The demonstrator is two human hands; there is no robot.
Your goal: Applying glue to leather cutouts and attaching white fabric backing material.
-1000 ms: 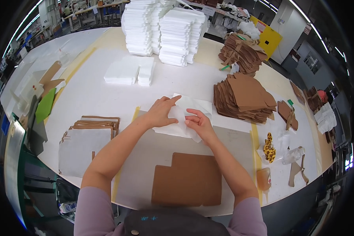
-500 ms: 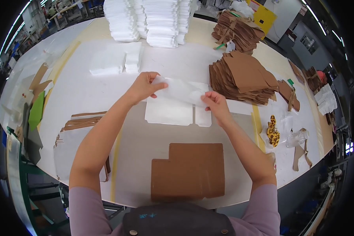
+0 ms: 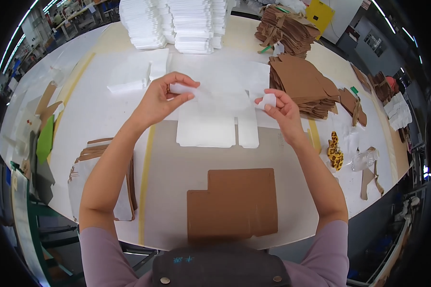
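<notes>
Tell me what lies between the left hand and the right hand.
The head view shows white sheeting between the left hand and the right hand; each holds some white material, layers too unclear to count.

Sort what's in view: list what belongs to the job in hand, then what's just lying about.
Likely part of the job:
- white sheets, handled by the left hand and right hand
- notched brown piece
- stacked brown pieces
- tall white stacks

Apparently just lying about:
- green piece
- yellow spotted item
- clear plastic item
</notes>
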